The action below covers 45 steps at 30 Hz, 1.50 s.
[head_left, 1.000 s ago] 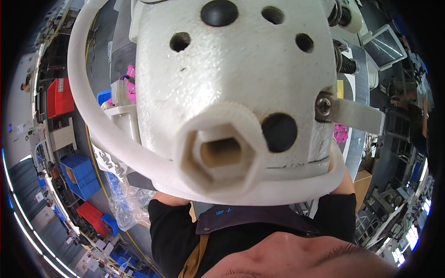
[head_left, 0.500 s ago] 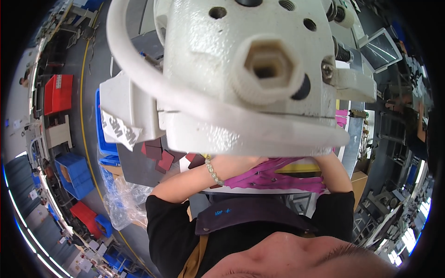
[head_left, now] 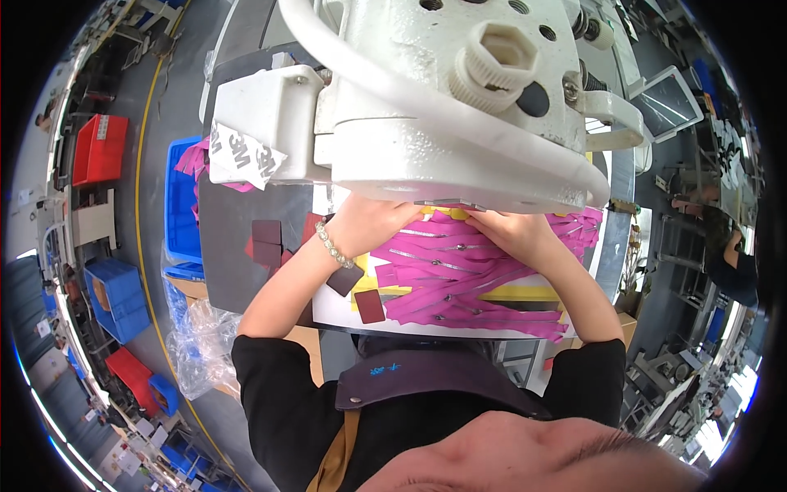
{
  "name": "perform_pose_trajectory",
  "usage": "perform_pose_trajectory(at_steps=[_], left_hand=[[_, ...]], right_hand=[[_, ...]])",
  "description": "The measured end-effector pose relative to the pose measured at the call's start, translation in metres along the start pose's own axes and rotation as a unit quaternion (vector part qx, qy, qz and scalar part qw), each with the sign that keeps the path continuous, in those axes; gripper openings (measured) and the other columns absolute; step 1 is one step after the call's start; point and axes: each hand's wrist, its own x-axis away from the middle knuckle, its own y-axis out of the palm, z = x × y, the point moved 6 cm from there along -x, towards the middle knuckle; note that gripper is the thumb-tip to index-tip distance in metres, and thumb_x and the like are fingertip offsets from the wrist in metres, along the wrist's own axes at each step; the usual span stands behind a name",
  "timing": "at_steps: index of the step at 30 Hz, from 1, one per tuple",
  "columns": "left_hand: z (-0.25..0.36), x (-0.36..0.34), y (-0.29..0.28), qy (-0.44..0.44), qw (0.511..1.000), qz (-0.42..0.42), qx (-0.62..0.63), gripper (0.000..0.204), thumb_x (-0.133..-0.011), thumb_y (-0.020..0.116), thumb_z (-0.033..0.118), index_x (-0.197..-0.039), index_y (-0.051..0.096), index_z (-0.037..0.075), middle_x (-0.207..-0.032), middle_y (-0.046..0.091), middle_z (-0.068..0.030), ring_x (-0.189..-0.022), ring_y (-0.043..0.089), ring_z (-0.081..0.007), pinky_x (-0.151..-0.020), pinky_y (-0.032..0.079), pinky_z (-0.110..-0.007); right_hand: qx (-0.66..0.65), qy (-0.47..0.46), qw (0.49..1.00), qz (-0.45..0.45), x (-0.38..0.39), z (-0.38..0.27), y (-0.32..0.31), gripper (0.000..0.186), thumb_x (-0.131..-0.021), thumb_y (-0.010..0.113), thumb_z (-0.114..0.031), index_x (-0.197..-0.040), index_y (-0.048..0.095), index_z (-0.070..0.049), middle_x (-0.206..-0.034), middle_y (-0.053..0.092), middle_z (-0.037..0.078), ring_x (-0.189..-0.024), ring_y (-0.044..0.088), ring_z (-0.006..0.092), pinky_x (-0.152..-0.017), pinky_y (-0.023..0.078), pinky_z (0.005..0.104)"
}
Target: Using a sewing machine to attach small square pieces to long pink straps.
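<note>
Several magenta zippers (head_left: 438, 262) with metal teeth lie overlapping on the white and yellow work surface (head_left: 336, 310) in front of me. My left hand (head_left: 373, 223), with a bead bracelet at its wrist, reaches under the front of a white machine head (head_left: 459, 156). From the other side my right hand (head_left: 518, 238) rests over the zippers, its thumb pointing inward. Both hands look closed, with the fingertips partly hidden under the machine's edge. Whatever they grip there cannot be made out. Dark red and brown rectangular patches (head_left: 266, 242) lie left of my left wrist.
A thick white tube (head_left: 393, 90) curves across the machine front. More magenta zippers hang over a blue bin (head_left: 182, 221) at the left. Clear plastic wrap (head_left: 205, 348) lies below it. Red crates (head_left: 100, 149) and blue crates (head_left: 123, 299) stand farther left.
My view has shifted, so the machine head sits higher in the picture and uncovers both hands and more of the zippers. My left forearm appears farther left, with its wrist higher.
</note>
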Motion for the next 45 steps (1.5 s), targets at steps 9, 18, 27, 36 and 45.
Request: perform_pose_trajectory(at_steps=[9,18,27,36,45], left_hand=[[0.006,-0.006,0.001,0.064,0.996,0.013,-0.053,0.015,-0.080,0.062,0.016,-0.093,0.064,0.008,-0.101,0.062,-0.0048,-0.100,0.058,-0.0229,-0.087,0.047,-0.037],[0.005,-0.007,0.007,0.039,0.996,-0.040,-0.074,0.038,-0.078,0.067,0.018,-0.115,0.063,0.012,-0.108,0.066,-0.0007,-0.109,0.057,-0.0194,-0.101,0.037,-0.039],[0.001,-0.006,0.015,0.042,0.998,-0.047,-0.010,0.037,-0.075,0.066,0.011,-0.112,0.064,0.008,-0.107,0.066,-0.0016,-0.105,0.059,-0.0198,-0.091,0.046,-0.035],[0.002,-0.003,0.018,0.021,0.999,-0.017,-0.036,0.033,-0.081,0.058,0.019,-0.114,0.058,0.014,-0.110,0.061,0.0073,-0.094,0.057,-0.0116,-0.076,0.041,-0.031],[0.004,-0.003,0.016,0.002,0.996,-0.039,-0.078,0.025,-0.084,0.055,0.021,-0.108,0.058,0.016,-0.119,0.056,0.0075,-0.105,0.053,-0.0134,-0.087,0.035,-0.038]], right_hand=[[-0.011,-0.008,1.000,-0.019,0.002,0.004,0.003,0.018,-0.074,0.068,-0.007,-0.091,0.062,-0.003,-0.096,0.062,0.006,-0.096,0.060,0.0241,-0.080,0.050,0.0367],[0.012,-0.007,1.000,-0.026,0.006,0.005,0.007,0.018,-0.074,0.066,-0.010,-0.091,0.063,-0.005,-0.093,0.062,0.004,-0.095,0.059,0.0214,-0.082,0.047,0.0351],[0.011,-0.015,1.000,-0.022,0.006,0.003,0.007,0.016,-0.072,0.065,-0.009,-0.088,0.063,-0.004,-0.095,0.063,0.003,-0.090,0.059,0.0205,-0.080,0.046,0.0338],[0.033,0.022,0.999,-0.019,0.005,-0.004,0.014,0.026,-0.069,0.070,-0.010,-0.094,0.063,-0.006,-0.098,0.062,0.002,-0.085,0.058,0.0205,-0.077,0.046,0.0334],[0.116,0.088,0.989,0.006,-0.002,-0.023,0.027,0.035,-0.072,0.070,-0.011,-0.105,0.063,-0.003,-0.098,0.059,0.007,-0.092,0.057,0.0235,-0.080,0.046,0.0366]])
